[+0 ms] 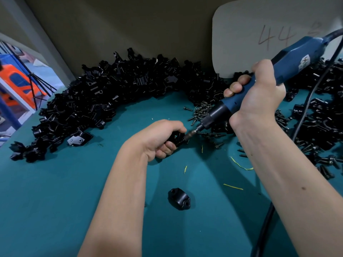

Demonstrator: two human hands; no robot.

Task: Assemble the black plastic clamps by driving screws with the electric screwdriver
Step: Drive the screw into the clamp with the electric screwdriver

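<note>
Mid-drive on one clamp, big pile left to do.

The clamp [175,138] sits low over the tabletop [55,191], mostly hidden inside your left hand [159,138], whose fingers [168,148] curl tight round it. The bit of the electric screwdriver [241,101] meets it from the right; your right hand [256,95] wraps the blue body fully. I judge this screw isn't seated yet. One clamp half [179,199] lies loose nearer you, loose screws [201,111] beside the tool, and a heap of parts [111,95] behind still looks unassembled.
</note>
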